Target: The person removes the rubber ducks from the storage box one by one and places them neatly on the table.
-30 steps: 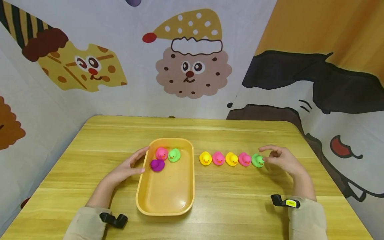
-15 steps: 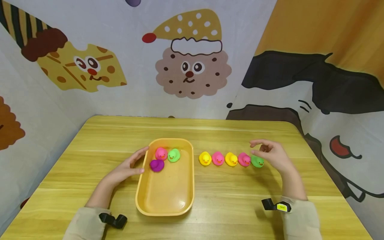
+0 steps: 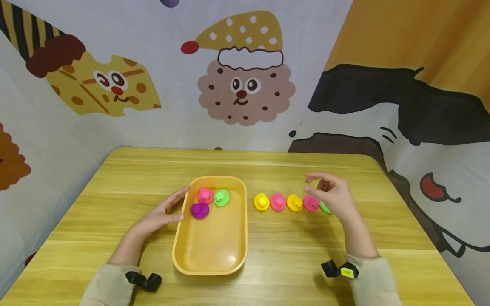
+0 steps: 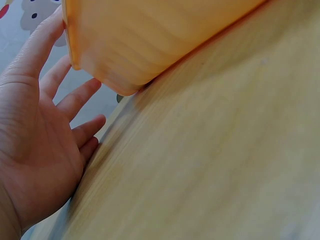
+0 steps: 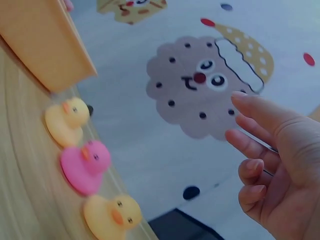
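My left hand [image 3: 162,214] rests its fingertips on the left rim of a yellow-orange plastic tray [image 3: 209,272], fingers spread and relaxed. Inside the tray's far left part sit a pink rubber duck [image 3: 205,196], a green one [image 3: 221,198] and a purple rubber duck [image 3: 200,211]. My right hand [image 3: 333,195] hovers over the right end of a row of rubber ducks, holding nothing, its fingers loosely bent. From left to right the row has a yellow duck [image 3: 261,202], a pink duck [image 3: 277,202], another yellow duck [image 3: 294,203], another pink duck [image 3: 311,203] and a green duck [image 3: 325,207], partly hidden by that hand.
The wooden table [image 3: 283,263] carries everything, with its far edge close to a wall hanging [image 3: 172,131] printed with cartoon figures. In the right wrist view, the tray wall [image 5: 50,40] stands just beyond the left end of the duck row.
My right hand has moved left from beside the green duck at the row's end, rising over it and partly covering it. My left hand and the ducks stay in place.
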Motion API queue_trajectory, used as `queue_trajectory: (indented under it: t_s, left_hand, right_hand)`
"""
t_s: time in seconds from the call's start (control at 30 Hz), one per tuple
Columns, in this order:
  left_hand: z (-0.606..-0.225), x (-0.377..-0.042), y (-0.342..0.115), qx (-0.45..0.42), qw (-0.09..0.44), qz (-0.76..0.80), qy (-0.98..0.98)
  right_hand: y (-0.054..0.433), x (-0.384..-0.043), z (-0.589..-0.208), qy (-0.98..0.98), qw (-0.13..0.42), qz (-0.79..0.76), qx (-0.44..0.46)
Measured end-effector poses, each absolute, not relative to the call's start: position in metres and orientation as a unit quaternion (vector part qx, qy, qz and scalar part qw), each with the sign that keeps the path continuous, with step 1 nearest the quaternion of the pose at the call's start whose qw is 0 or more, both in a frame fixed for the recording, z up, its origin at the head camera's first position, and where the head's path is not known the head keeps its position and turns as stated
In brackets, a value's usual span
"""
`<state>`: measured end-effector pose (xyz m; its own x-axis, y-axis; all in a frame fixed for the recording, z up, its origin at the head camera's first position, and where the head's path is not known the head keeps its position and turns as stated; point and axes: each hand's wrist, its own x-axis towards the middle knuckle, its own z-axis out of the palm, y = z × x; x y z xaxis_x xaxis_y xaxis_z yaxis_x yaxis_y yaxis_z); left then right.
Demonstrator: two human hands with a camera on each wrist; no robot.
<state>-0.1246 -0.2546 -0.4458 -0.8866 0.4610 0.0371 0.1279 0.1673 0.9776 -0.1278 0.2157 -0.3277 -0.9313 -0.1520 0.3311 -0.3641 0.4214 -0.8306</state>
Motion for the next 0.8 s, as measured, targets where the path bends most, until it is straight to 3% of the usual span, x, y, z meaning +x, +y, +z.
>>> queue_trajectory:
  t_s: [0.17,0.5,0.8]
  left_hand:
    - [-0.446,-0.125,-0.255,0.196,0.136,0.616,0.751]
    - [-0.445,-0.124,-0.255,0.197,0.134,0.615,0.752]
    - [-0.445,-0.125,-0.254,0.197,0.137,0.617,0.749]
  right_hand:
    - [0.199,-0.124,-0.324,-0.827,0.106,0.527,0.165]
    - [0.175,-0.131,-0.353,-0.823,0.097,0.524,0.195]
    - [0.134,-0.130,-0.366,-0.823,0.040,0.529,0.201]
